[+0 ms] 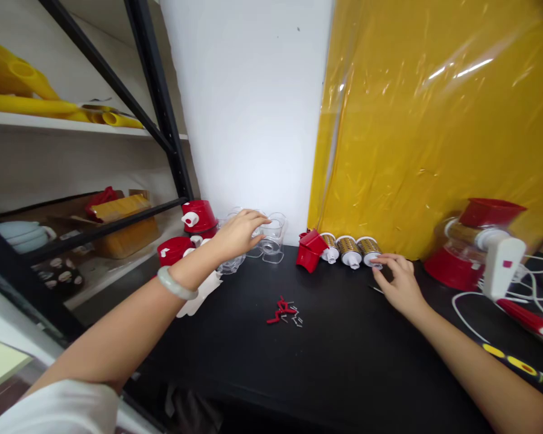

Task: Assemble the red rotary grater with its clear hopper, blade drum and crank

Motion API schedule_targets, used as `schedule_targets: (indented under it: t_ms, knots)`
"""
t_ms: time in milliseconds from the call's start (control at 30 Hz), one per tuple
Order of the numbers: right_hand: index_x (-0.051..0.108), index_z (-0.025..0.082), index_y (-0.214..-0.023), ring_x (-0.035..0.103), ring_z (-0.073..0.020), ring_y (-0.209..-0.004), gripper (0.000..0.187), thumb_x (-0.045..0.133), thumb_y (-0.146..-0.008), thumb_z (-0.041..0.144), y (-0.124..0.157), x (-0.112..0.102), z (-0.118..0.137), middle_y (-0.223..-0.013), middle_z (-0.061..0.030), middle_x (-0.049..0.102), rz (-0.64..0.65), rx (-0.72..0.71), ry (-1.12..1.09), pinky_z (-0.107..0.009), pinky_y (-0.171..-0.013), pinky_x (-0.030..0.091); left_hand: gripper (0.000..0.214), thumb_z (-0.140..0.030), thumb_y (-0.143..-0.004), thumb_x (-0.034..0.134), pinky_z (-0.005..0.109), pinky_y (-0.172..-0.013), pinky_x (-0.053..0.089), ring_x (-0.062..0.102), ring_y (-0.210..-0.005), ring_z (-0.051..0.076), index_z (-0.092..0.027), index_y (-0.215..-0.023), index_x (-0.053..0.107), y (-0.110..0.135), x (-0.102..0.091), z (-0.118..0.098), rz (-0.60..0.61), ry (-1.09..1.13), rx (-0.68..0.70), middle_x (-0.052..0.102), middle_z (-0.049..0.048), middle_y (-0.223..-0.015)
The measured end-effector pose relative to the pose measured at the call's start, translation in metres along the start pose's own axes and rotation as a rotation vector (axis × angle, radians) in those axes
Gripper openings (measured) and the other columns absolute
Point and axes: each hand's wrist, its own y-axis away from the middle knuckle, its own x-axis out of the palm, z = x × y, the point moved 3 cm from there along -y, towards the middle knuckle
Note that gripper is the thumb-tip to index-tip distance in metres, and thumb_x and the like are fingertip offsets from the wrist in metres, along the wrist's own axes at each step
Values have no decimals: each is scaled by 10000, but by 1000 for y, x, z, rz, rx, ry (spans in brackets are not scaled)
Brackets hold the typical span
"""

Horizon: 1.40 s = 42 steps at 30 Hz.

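Note:
My left hand is open, its fingers stretched out over a group of clear plastic housings by the wall. It partly hides them, and no object shows in its grasp. On the right, the thumb and forefinger of my right hand close around the white end of the rightmost grater drum. Two more metal grater drums, a middle one and a left one, lie beside it. A red plastic hopper leans next to them. Small red handles and several metal pins lie mid-table.
Red bases and white crank parts sit at the left. An assembled rotary grater stands at the right among white cables. A black-framed shelf borders the left side of the black table.

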Motion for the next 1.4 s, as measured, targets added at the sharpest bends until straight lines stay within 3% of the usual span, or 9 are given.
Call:
schedule_targets:
  t_ms: [200,333,500,700,900,1033,1167,1267,1400]
  knots:
    - [643,241,-969,559,-274,-1036,173,545,-848,316,0,-2,-1,-1027,-88,604,1,32,-16,-473,-916,397,271,-275,-883,531,394,-866,452,646,-969,269,-170,-1096,662,-34,30,-4,80,-32,-3,710,117,-1037]
    - [646,246,-951,558,-274,-1025,163,541,-846,313,-2,-5,4,-1025,-88,604,-5,53,-36,-480,-921,396,235,-237,-879,517,349,-822,475,676,-917,242,-185,-1025,693,-38,33,-2,50,24,-55,732,91,-1001]
    - [644,242,-951,551,-271,-1024,158,540,-851,306,-3,-6,4,-1024,-92,602,-3,63,-46,-475,-916,406,216,-251,-855,560,346,-810,495,677,-928,233,-185,-1003,702,-33,15,-3,45,112,-89,736,83,-1006]
    - [641,248,-963,551,-265,-1024,153,549,-850,297,-2,-4,0,-1032,-84,594,-1,55,-63,-475,-923,416,221,-324,-851,576,348,-812,507,682,-899,208,-195,-964,714,-20,-32,-11,38,195,-53,745,75,-964]
    - [615,260,-1042,538,-273,-1080,203,550,-880,364,-5,-11,13,-1078,-91,581,27,43,-174,-506,-978,402,220,-329,-913,525,309,-799,510,686,-811,167,-224,-902,718,4,-65,-47,-49,166,225,748,44,-873]
    - [391,292,-1355,454,-299,-1269,658,594,-807,593,-11,-17,39,-1349,-120,458,157,8,-577,-522,-1027,402,249,-186,-949,458,321,-919,462,678,-895,145,-260,-986,692,22,-58,-86,-138,111,465,748,9,-939]
    - [164,344,-1473,450,-322,-1293,989,535,-677,798,-14,-25,77,-1479,-123,329,286,-49,-872,-541,-1019,422,284,-183,-971,415,301,-942,457,673,-937,126,-290,-1016,674,26,-46,-119,-134,133,578,745,-15,-988]
    - [125,350,-1486,464,-330,-1278,1008,638,-692,701,-10,-32,97,-1461,-119,356,309,-99,-842,-552,-1038,405,292,-189,-982,397,292,-948,463,673,-939,114,-276,-1008,675,23,-38,-134,-149,134,632,746,-17,-981]
    - [168,353,-1451,561,-317,-1131,936,743,-722,476,-5,-37,99,-1271,-103,501,187,-163,-706,-540,-968,462,231,-168,-961,456,296,-942,477,676,-958,123,-210,-1006,678,22,-25,-140,-218,118,707,744,16,-990]
